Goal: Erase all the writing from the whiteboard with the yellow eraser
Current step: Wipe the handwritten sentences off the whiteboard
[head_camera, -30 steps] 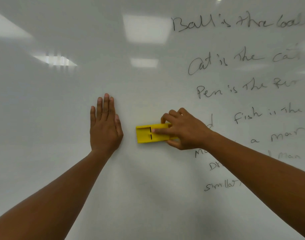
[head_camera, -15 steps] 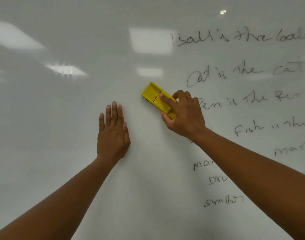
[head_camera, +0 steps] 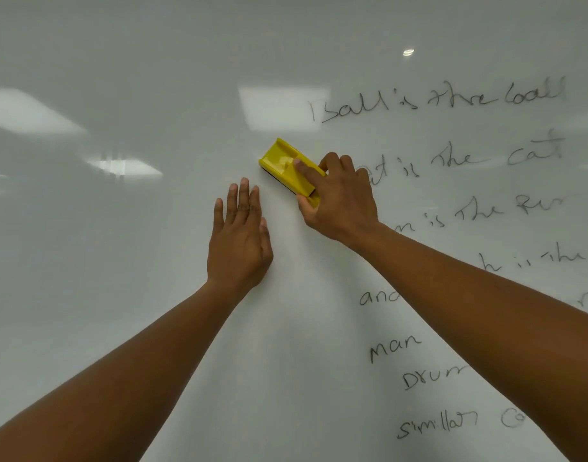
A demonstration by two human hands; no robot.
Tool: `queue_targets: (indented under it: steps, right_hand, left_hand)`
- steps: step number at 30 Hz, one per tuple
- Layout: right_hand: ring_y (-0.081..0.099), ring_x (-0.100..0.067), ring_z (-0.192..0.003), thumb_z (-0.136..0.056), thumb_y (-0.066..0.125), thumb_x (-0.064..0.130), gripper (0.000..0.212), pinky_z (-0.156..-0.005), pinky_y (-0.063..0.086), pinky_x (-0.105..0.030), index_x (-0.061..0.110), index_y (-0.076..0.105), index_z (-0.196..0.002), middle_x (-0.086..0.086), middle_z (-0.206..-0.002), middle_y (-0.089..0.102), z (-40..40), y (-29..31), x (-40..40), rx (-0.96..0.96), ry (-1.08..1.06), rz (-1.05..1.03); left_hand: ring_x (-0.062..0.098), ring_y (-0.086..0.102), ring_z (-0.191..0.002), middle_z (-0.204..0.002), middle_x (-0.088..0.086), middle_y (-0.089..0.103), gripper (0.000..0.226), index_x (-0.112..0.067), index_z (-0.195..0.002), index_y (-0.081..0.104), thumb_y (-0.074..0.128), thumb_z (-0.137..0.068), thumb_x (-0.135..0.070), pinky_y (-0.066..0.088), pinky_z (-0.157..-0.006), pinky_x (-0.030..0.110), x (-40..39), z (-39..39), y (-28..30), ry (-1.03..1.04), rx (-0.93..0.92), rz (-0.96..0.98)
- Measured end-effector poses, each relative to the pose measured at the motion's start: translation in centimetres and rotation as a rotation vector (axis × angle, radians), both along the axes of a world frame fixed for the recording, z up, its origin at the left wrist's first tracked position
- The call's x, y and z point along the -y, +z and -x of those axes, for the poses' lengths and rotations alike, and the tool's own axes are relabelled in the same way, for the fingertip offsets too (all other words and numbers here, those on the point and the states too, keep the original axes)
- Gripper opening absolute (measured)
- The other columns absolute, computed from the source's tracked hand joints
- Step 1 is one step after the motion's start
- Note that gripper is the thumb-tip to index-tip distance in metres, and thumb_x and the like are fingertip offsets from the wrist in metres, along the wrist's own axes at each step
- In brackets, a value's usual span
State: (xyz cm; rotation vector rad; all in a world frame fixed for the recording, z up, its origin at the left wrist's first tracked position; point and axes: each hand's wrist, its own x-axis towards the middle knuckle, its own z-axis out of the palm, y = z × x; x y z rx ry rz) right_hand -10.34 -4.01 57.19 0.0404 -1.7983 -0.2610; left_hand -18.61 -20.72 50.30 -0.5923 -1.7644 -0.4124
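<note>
The whiteboard (head_camera: 119, 295) fills the view. My right hand (head_camera: 339, 201) presses the yellow eraser (head_camera: 282, 161) against it, tilted, with its far end pointing up and left. Black handwriting (head_camera: 436, 98) covers the right half in several lines, down to the word "similar" (head_camera: 436, 425) low on the board. The eraser sits just left of the lines that start with "Ball" and "Cat". My right forearm hides parts of the middle lines. My left hand (head_camera: 239, 241) lies flat on the board below and left of the eraser, fingers together, holding nothing.
The left half of the board carries no writing, only reflections of ceiling lights (head_camera: 282, 108). The board's edges are out of view.
My right hand swept the eraser up from the board's middle to beside the upper lines, turning it to a diagonal. The view has tilted up, so the writing sits lower. My left hand stays flat.
</note>
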Motion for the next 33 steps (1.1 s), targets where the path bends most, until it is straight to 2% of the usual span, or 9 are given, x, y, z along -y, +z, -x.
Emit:
queue_targets:
  steps: [4, 8, 12, 24, 33]
  right_hand:
    - [0.047, -0.025, -0.104, -0.088, 0.057, 0.048, 0.059, -0.077, 0.037, -0.037, 0.032, 0.045, -0.143, -0.007, -0.117, 0.051, -0.3, 1.3, -0.6, 0.022, 0.060, -0.016]
    - [0.049, -0.025, -0.105, -0.088, 0.057, 0.050, 0.059, -0.079, 0.039, -0.038, 0.031, 0.046, -0.143, -0.007, -0.117, 0.052, -0.6, 2.4, -1.4, 0.011, 0.041, -0.043]
    - [0.049, -0.025, -0.106, -0.088, 0.056, 0.050, 0.060, -0.078, 0.039, -0.038, 0.030, 0.044, -0.143, -0.008, -0.119, 0.052, -0.9, 3.6, -2.2, -0.035, -0.001, 0.008]
    - [0.048, -0.029, -0.110, -0.090, 0.053, 0.046, 0.058, -0.084, 0.039, -0.041, 0.027, 0.041, -0.144, -0.011, -0.119, 0.052, -2.0, 7.8, -7.9, -0.193, -0.048, 0.217]
    - [0.042, -0.031, -0.120, -0.093, 0.047, 0.046, 0.057, -0.094, 0.037, -0.045, 0.026, 0.037, -0.146, -0.013, -0.125, 0.048, -2.4, 10.5, -11.0, -0.256, -0.093, 0.323]
  left_hand:
    - [0.021, -0.004, -0.156, -0.169, 0.006, 0.000, 0.058, -0.011, -0.161, 0.007, 0.025, -0.108, -0.027, -0.004, -0.127, 0.040, -1.3, 0.2, 2.0, -0.037, -0.043, 0.012]
    - [0.021, -0.003, -0.156, -0.169, 0.007, 0.002, 0.059, -0.009, -0.161, 0.006, 0.025, -0.108, -0.027, -0.003, -0.127, 0.040, -2.7, 0.3, 3.5, -0.075, -0.057, 0.011]
    - [0.021, -0.005, -0.156, -0.169, 0.007, 0.000, 0.060, -0.011, -0.161, 0.006, 0.014, -0.105, -0.032, -0.006, -0.127, 0.041, -4.0, 0.6, 5.0, -0.083, -0.075, 0.047]
    - [0.023, -0.003, -0.156, -0.169, 0.010, 0.005, 0.060, -0.008, -0.160, 0.010, 0.023, -0.106, -0.030, -0.005, -0.126, 0.044, -7.3, 0.9, 9.0, -0.069, -0.147, 0.014]
    - [0.019, -0.003, -0.156, -0.169, 0.007, 0.004, 0.063, -0.009, -0.161, 0.009, 0.015, -0.103, -0.034, -0.005, -0.127, 0.043, -8.6, 0.9, 9.4, -0.075, -0.163, -0.062]
